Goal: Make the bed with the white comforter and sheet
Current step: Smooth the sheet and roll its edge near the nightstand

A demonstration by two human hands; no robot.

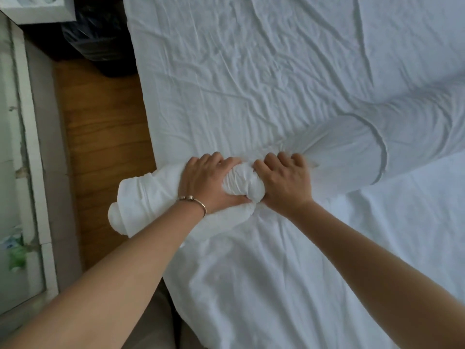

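Comforter: white rolled fabric comforter [352, 147] lies across the bed's near-left side, its end bunched at the edge.
Left hand: left hand [206, 182] grips the bunched roll, fingers curled over it.
Right hand: right hand [284, 180] clenches the same roll just beside it.
Risk: the loose end past the left hand overhangs the brown wooden floor [105, 127] and may drag; pulling could rumple the wrinkled white sheet [239, 71] further.
Surroundings: black bag [100, 39] near the bed's corner; white frame [32, 147] leftward.
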